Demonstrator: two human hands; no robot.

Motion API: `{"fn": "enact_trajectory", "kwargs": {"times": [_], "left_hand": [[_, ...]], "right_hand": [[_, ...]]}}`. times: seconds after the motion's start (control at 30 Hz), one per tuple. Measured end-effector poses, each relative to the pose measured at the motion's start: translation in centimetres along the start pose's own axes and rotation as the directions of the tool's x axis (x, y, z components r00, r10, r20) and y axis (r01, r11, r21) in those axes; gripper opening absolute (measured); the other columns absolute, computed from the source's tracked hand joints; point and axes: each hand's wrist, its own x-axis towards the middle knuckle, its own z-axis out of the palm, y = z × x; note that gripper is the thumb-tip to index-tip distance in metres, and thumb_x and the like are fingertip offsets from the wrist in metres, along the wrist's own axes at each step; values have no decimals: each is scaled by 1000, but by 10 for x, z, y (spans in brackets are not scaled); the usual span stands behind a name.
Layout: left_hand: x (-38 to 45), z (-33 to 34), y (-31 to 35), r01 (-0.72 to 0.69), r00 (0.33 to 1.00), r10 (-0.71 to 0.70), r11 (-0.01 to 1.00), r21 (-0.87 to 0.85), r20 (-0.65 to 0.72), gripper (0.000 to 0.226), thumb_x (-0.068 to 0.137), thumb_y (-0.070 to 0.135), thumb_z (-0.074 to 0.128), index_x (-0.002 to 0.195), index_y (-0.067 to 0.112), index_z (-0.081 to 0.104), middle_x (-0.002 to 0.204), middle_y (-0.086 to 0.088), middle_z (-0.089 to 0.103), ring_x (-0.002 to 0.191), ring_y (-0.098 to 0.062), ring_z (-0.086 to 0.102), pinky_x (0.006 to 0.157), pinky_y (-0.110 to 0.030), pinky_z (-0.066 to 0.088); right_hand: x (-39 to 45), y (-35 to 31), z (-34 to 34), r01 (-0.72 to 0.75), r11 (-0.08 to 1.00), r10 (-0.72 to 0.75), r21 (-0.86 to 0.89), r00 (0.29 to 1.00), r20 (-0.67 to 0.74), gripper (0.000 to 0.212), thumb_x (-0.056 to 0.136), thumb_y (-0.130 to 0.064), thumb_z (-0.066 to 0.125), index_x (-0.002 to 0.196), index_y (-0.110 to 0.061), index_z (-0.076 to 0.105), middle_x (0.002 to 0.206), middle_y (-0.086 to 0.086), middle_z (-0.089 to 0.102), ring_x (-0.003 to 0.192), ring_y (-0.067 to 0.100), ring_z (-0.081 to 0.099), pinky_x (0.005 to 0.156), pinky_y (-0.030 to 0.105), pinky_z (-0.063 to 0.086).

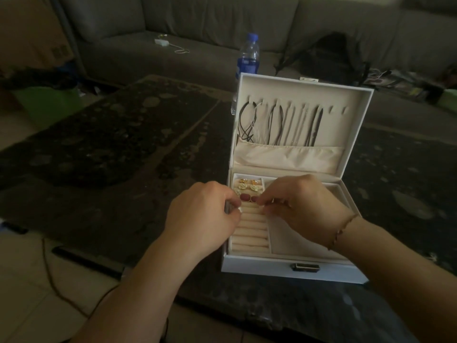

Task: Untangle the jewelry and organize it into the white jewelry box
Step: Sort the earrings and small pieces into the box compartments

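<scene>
The jewelry box (294, 268) stands open on the desk (123, 149), toward its right side near the front edge. Necklaces (279, 125) hang inside its raised lid. Earrings (247, 188) lie in the box's back-left compartment, ring rolls (251, 231) before them. A bottle (247, 60) stands behind the box.
</scene>
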Motion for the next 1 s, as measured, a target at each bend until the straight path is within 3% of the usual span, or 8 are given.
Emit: {"fn": "enact_trajectory", "kwargs": {"times": [0.23, 0.43, 0.57, 0.67, 0.73, 0.9, 1.0], "left_hand": [[1, 1, 0, -5, 1000, 5, 1000, 2, 4, 21, 92, 36, 67, 113, 36, 71, 51, 15, 33, 42, -6, 35, 43, -13, 24], [1, 2, -2, -15, 1000, 15, 1000, -2, -4, 20, 92, 34, 67, 111, 35, 72, 50, 14, 34, 43, -6, 37, 43, -13, 23], [1, 2, -3, -11, 1000, 11, 1000, -11, -1, 18, 91, 34, 68, 108, 35, 73, 50, 16, 39, 44, -4, 44, 41, -11, 24], [2, 4, -3, 0, 1000, 0, 999, -40, -5, 16, 90, 33, 69, 106, 35, 73, 50, 14, 34, 42, -5, 37, 44, -13, 23], [3, 5, -4, 1, 1000, -1, 999, -47, -2, 16, 90, 33, 70, 106, 34, 72, 51, 14, 35, 43, -5, 37, 44, -13, 24], [1, 2, -4, -17, 1000, 19, 996, -87, 22, 25, 87, 32, 73, 112, 34, 70, 72, 20, 55, 42, -2, 45, 42, -13, 26], [0, 2, -5, -1, 1000, 2, 998, -68, 9, 20, 89, 35, 71, 109, 36, 69, 53, 9, 44, 42, 0, 46, 42, -12, 24]], "right_hand": [[0, -3, 8, 18, 1000, -16, 25, 998, -55, 20, 84, -10, 72, 101, -19, 77, 97, 0, 73, 87, 15, 67, 83, 24, 50], [-6, -2, 17, -50, 996, 57, 68, 993, -99, 16, 78, -14, 79, 91, -23, 78, 90, -6, 72, 75, 0, 56, 76, 11, 46], [-7, -5, 16, -174, 973, 189, 151, 978, -89, 9, 81, -20, 76, 87, -27, 78, 84, -19, 63, 70, -9, 51, 72, -2, 38], [-8, -2, 14, -123, 980, 133, 155, 990, -54, 9, 79, -19, 78, 87, -25, 79, 88, -12, 71, 75, -4, 58, 78, 2, 43], [-11, 1, 13, -68, 989, 72, 134, 997, -23, 14, 80, -15, 78, 91, -22, 79, 94, -9, 74, 84, -5, 59, 80, -2, 40], [-12, 0, 13, -88, 989, 98, 121, 992, -85, 16, 85, -14, 72, 95, -24, 78, 97, -11, 71, 83, -1, 61, 76, -5, 37], [-12, -3, 11, -120, 984, 128, 132, 991, -48, 16, 87, -20, 69, 98, -29, 76, 94, -21, 64, 78, -6, 56, 74, -4, 38]]}}
